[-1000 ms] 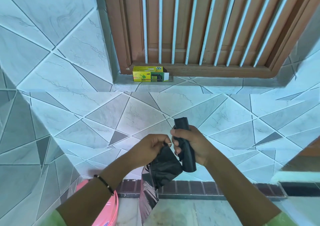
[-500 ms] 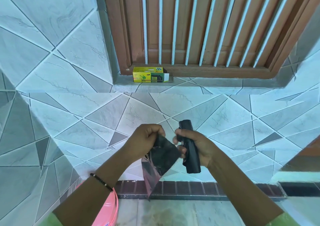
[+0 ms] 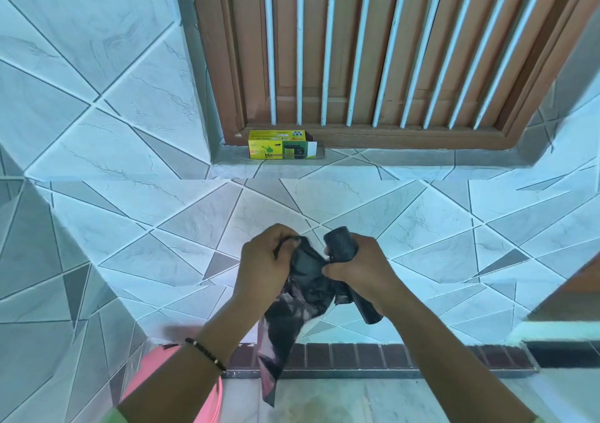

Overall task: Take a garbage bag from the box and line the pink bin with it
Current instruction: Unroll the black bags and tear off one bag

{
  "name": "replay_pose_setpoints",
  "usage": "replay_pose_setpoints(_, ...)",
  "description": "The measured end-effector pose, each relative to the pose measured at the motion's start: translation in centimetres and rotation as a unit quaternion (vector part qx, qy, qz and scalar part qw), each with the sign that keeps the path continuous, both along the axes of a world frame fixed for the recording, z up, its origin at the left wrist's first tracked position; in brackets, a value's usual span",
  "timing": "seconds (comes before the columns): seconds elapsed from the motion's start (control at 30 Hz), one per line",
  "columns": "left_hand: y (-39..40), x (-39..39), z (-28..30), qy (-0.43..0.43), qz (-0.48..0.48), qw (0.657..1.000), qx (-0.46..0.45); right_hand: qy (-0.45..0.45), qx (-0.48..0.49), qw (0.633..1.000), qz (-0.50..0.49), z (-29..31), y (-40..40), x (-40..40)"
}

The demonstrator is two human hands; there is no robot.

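Fingers of the right hand (image 3: 360, 266) are curled round a roll of black garbage bags (image 3: 349, 265), which runs slantwise through the fist, its top end poking out above the knuckles and its lower end jutting out below the heel of the hand. The left hand (image 3: 264, 260) sits just beside it, pinching the bunched top of a loose black garbage bag (image 3: 292, 305) between thumb and fingers. That bag hangs crumpled from the two hands, and its narrow tail dangles down past the dark brick-coloured skirting tiles (image 3: 357, 356); whether it is fully torn from the roll I cannot tell, since the join is hidden between the hands. A beaded bracelet (image 3: 206, 354) circles the left wrist. Below that forearm, at the lower left, part of the pink bin (image 3: 212, 400) shows, well under the hanging bag and off to its left. Up on the tiled sill (image 3: 389, 158), well apart from the hands, the yellow-green bag box (image 3: 279, 145) lies on its side against the brown window frame (image 3: 227, 65), one end flap open.
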State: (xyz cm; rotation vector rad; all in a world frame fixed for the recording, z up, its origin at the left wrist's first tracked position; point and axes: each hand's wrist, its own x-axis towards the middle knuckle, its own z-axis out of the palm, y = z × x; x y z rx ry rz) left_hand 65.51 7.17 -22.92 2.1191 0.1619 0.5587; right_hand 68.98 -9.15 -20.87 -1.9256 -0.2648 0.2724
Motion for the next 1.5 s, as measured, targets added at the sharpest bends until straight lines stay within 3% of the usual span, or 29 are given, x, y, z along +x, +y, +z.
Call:
replay_pose_setpoints(0.17, 2.9, 0.2, -0.3, -0.022, 0.027, 0.999, -0.011, 0.108, 0.163, 0.981, -0.009, 0.2, -1.5, 1.3)
replay_pose_setpoints(0.3, 2.6, -0.7, 0.4, 0.098, -0.077, 0.992, -0.014, 0.199, 0.346, 0.917, 0.011, -0.2, -0.7, 2.0)
replay_pose_setpoints(0.43, 0.2, -1.6, 0.4, 0.172, -0.177, 0.969, -0.023, 0.218, 0.425, 0.878, -0.03, -1.2, 1.8, 2.0)
replay_pose_setpoints(0.53, -0.4, -1.8, -0.4, 0.164, -0.201, 0.966, 0.024, 0.263, 0.47, 0.84, -0.063, -1.1, 3.1, 1.6)
replay_pose_setpoints(0.63, -0.5, -2.0, -1.0, 0.13, -0.182, 0.973, -0.048, 0.275, 0.493, 0.824, -0.047, -1.1, 3.5, 1.4)
replay_pose_setpoints(0.8, 1.7, -1.7, -1.2, 0.136, -0.156, 0.955, -0.212, 0.263, 0.432, 0.862, -0.027, -1.0, 2.1, 1.8)
replay_pose_setpoints(0.9, 2.8, -1.5, -1.6, 0.167, -0.167, 0.932, -0.275, 0.278, 0.393, 0.877, -0.006, -1.3, 1.3, 2.0)
replay_pose_setpoints(1.0, 2.7, -1.2, -1.5, 0.162, -0.112, 0.929, -0.314, 0.252, 0.334, 0.908, 0.011, -1.0, 1.7, 1.8)
replay_pose_setpoints(1.07, 2.9, -0.9, -1.4, 0.132, -0.045, 0.947, -0.291, 0.227, 0.315, 0.922, -0.004, -1.0, 2.0, 1.6)
replay_pose_setpoints(1.13, 3.6, -0.7, -1.2, 0.091, 0.004, 0.974, -0.21, 0.209, 0.318, 0.924, -0.034, -1.0, 2.0, 1.6)
replay_pose_setpoints(1.27, 6.1, -0.6, -0.6, 0.016, 0.068, 0.992, -0.102, 0.193, 0.365, 0.907, -0.079, -1.0, 0.3, 2.2)
replay_pose_setpoints(1.33, 7.0, -0.7, -0.6, 0.04, 0.0, 0.986, -0.162, 0.192, 0.387, 0.899, -0.066, -0.9, -0.4, 2.4)
replay_pose_setpoints(1.4, 6.8, -0.9, -0.9, 0.111, -0.13, 0.958, -0.231, 0.198, 0.394, 0.897, -0.039, -0.9, -0.1, 2.2)
replay_pose_setpoints(1.5, 5.1, -1.1, -1.2, 0.147, -0.24, 0.935, -0.216, 0.204, 0.387, 0.899, -0.007, -0.8, 1.3, 1.8)
